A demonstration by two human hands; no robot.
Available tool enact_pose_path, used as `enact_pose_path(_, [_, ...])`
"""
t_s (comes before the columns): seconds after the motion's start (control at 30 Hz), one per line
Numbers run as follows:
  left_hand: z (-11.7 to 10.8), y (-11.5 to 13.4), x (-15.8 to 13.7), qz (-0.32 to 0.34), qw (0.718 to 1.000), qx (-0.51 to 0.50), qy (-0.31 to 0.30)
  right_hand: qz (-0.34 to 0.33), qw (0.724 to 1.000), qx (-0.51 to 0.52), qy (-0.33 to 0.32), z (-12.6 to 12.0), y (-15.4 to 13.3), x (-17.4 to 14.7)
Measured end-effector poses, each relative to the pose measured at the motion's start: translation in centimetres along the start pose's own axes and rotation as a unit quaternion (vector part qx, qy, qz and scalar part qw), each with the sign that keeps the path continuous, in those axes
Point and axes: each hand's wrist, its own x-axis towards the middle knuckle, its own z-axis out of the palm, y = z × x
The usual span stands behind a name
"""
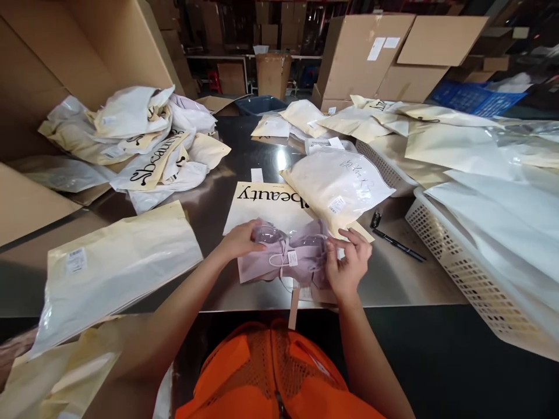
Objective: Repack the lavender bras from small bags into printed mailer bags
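A lilac bra-like garment [301, 256] lies at the table's front edge, with shiny clear plastic over its cups and a white tag on a loop. My left hand [241, 240] holds its left edge between thumb and fingers. At the right edge, my right hand [350, 261] pinches the garment with thumb and forefinger, the other fingers loosely curled. Just behind lies a flat cream bag [257, 201] printed "beauty". A full white bag [338, 183] with handwriting and a barcode label partly covers that bag. A tan strip [294, 308] hangs over the edge beneath the garment.
Packed bags [152, 151] pile beside an open carton [109, 41] at left. Flat bags [117, 256] lie nearer. A black marker [399, 244] rests beside a white basket [471, 279] of bags at right. Large cartons [362, 58] stand behind the metal table [244, 145].
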Motion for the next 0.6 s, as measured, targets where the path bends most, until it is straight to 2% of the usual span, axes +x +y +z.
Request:
enact_pose_path(0.07, [0.2, 0.6, 0.1, 0.019, 1.000, 0.000, -0.001, -0.020, 0.998, 0.022, 0.049, -0.5, -0.3, 0.2])
enact_pose_path(0.1, [0.0, 0.9, -0.2, 0.028, 0.999, 0.001, 0.020, -0.023, 0.996, 0.040, 0.077, -0.7, -0.3, 0.3])
enact_pose_path(0.17, [-0.8, 1.4, -1.4, 0.056, 0.990, 0.024, 0.128, -0.009, 0.990, 0.074, 0.122, -1.0, -0.1, 0.5])
enact_pose_path(0.23, [-2.0, 1.6, -3.3, 0.106, 0.957, 0.067, 0.263, 0.010, 0.991, 0.079, 0.105, -1.2, 0.1, 0.4])
enact_pose_path(0.27, [-2.5, 1.5, -4.2, 0.135, 0.936, 0.086, 0.313, 0.016, 0.995, 0.078, 0.066, -1.2, 0.0, 0.2])
enact_pose_path(0.3, [-2.8, 1.4, -5.1, 0.161, 0.923, 0.094, 0.335, 0.020, 0.996, 0.079, 0.021, -1.1, -0.2, -0.1])
enact_pose_path(0.37, [-3.0, 0.9, -6.5, 0.178, 0.935, 0.065, 0.299, 0.029, 0.994, 0.104, -0.035, -0.7, -1.0, -0.7])
enact_pose_path(0.4, [-2.8, 0.6, -7.0, 0.162, 0.951, 0.028, 0.263, 0.034, 0.991, 0.125, -0.034, -0.4, -1.6, -1.0])
enact_pose_path(0.47, [-2.0, -0.5, -7.5, 0.087, 0.978, -0.065, 0.179, 0.032, 0.986, 0.162, 0.016, -0.2, -2.6, -1.1])
enact_pose_path(0.5, [-1.5, -1.1, -7.6, 0.043, 0.983, -0.102, 0.149, 0.021, 0.985, 0.166, 0.045, -0.4, -3.0, -0.9])
enact_pose_path(0.6, [-0.2, -3.2, -7.9, -0.052, 0.982, -0.127, 0.132, 0.024, 0.990, 0.120, 0.076, -1.9, -2.9, 0.8])
